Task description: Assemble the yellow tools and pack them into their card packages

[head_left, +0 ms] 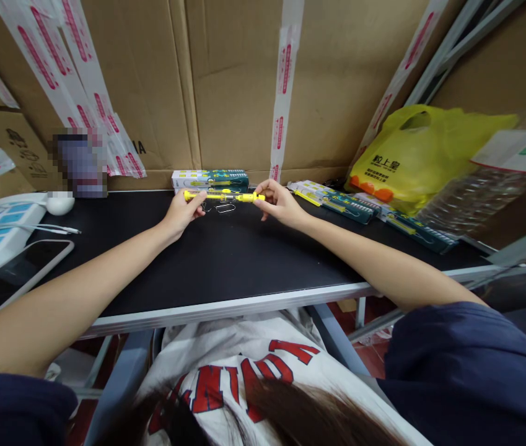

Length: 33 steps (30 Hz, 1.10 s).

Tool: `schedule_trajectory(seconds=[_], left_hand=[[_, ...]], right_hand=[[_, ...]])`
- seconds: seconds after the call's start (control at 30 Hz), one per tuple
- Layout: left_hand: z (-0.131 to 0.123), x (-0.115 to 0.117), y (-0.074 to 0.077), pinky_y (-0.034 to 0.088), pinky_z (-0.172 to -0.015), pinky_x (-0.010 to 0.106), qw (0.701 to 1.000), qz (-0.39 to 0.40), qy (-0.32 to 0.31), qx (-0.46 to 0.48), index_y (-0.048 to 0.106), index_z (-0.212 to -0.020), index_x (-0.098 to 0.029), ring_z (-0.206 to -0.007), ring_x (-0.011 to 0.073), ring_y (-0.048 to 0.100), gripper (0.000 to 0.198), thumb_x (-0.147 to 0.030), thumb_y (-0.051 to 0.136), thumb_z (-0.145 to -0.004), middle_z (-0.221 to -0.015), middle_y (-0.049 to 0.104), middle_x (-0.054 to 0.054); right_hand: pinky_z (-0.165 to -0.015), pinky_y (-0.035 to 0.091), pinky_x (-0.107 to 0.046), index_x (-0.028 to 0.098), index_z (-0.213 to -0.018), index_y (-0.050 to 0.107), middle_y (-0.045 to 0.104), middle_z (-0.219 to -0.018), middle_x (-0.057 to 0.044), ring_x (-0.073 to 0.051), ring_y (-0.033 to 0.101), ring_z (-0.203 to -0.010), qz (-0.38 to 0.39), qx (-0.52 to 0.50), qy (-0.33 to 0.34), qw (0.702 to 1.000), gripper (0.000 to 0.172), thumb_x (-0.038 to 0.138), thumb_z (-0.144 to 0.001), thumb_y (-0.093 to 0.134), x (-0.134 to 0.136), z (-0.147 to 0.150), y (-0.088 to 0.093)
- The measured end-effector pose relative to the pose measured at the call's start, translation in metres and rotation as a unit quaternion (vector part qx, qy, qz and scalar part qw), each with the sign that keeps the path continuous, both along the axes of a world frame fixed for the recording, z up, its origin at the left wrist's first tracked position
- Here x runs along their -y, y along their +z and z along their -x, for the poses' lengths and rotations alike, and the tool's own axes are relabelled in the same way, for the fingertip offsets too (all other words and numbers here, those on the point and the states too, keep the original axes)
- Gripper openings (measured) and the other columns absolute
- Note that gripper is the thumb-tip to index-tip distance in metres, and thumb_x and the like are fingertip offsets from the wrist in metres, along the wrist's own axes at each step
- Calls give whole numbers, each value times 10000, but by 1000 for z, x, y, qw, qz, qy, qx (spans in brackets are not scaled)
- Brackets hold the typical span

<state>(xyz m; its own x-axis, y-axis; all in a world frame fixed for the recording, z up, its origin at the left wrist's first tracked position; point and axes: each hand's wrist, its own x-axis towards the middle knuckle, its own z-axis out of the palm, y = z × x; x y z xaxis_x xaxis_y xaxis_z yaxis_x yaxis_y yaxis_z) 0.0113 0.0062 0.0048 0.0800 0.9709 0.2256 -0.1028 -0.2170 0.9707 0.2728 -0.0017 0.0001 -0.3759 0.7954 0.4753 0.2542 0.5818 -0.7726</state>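
My left hand (183, 214) pinches the left end of a slim yellow tool with a clear middle section (219, 196), held level above the black table. My right hand (280, 203) has its fingers closed on the tool's right yellow end. Just below the tool is a bent metal wire loop (225, 209); whether it is joined to the tool I cannot tell. Behind it stands a small printed box (209, 179) with a similar yellow tool pictured on it. Another yellow tool (306, 197) lies to the right of my right hand, beside more printed boxes (346, 205).
Tall taped cardboard (239, 80) rises behind the black table (225, 266). On the right are a yellow plastic bag (430, 148) and a large clear bottle (486, 179). A phone (16, 272), a white power strip (7, 226) and cables lie on the left.
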Motion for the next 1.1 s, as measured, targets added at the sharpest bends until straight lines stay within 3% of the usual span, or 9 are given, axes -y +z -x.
schedule_trajectory(seconds=[0.23, 0.5, 0.8, 1.1], left_hand=[[1, -2, 0, 485, -569, 197, 1000, 2, -2, 1, 475, -825, -201, -520, 59, 508, 262, -258, 728, -861, -616, 510, -61], [3, -3, -2, 497, -590, 191, 1000, 0, -18, 3, 486, -834, -197, -531, 50, 493, 309, -313, 771, -824, -629, 499, -69], [3, -2, 0, 499, -602, 184, 1000, -7, -26, 3, 464, -827, -193, -546, 44, 491, 328, -323, 766, -831, -635, 484, -76], [2, -3, -1, 499, -597, 189, 1000, 1, -1, -10, 493, -843, -180, -540, 45, 490, 240, -259, 718, -867, -643, 499, -69]], right_hand=[[-543, 577, -256, 231, -968, 484, 484, -967, -24, -117, 487, -735, -30, -14, -19, 999, 419, 499, -777, 744, 2, 0, 3], [-644, 559, -290, 229, -962, 475, 560, -884, -15, -129, 554, -730, -43, -20, -3, 999, 380, 474, -810, 721, 0, 1, -2], [-619, 517, -283, 211, -967, 529, 598, -863, -9, -104, 560, -663, -112, 1, -24, 993, 351, 453, -819, 737, -4, -4, 1], [-560, 547, -282, 222, -943, 506, 573, -854, -8, -135, 591, -708, -10, -33, -5, 999, 475, 520, -719, 800, -7, -1, -5]])
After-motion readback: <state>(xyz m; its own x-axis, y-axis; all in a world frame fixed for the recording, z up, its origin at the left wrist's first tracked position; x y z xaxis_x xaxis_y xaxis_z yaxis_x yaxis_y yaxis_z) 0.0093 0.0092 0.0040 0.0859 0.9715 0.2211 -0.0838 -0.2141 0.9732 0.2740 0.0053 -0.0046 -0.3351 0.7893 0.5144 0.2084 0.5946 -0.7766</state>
